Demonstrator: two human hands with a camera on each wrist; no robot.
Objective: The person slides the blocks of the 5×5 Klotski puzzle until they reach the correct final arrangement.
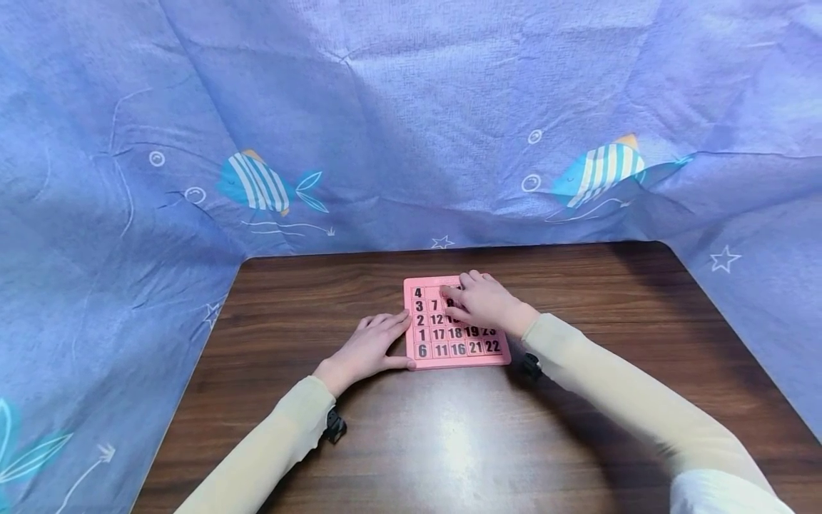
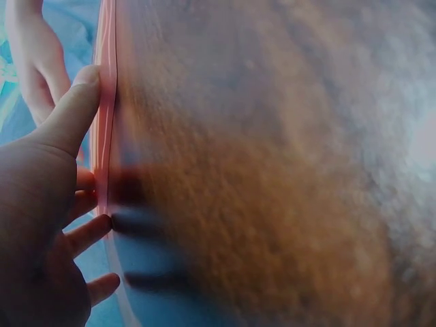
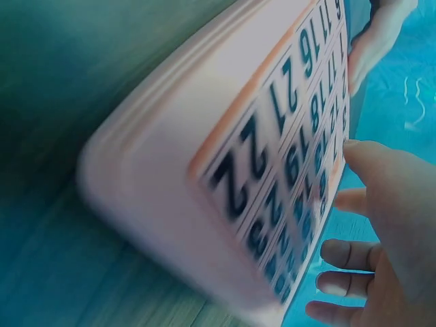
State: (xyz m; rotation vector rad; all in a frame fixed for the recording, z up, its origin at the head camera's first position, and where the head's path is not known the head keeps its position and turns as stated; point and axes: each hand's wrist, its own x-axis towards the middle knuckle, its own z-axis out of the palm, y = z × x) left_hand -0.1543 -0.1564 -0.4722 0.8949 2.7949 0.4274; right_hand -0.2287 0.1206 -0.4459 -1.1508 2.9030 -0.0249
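Observation:
A pink number slide puzzle (image 1: pixel 429 361) with black numerals lies flat on the table. An empty slot shows in its top row, beside the 4. My left hand (image 1: pixel 369 350) rests at the puzzle's left side, the thumb at the near corner and the fingers along the edge. In the left wrist view the thumb (image 2: pixel 71 112) lies against the puzzle's pink side (image 2: pixel 107 95). Over the upper right tiles reaches my right hand (image 1: pixel 484 303), hiding several of them. In the right wrist view its thumb (image 3: pixel 371 160) meets the tile face, with the other fingers loosely spread.
The puzzle sits near the far side of a dark wood-grain table (image 1: pixel 308 285). Behind the table hangs a blue cloth (image 1: pixel 398 128) printed with fish. A black device (image 1: pixel 335 426) is strapped under the left wrist, and another (image 1: pixel 531 365) under the right.

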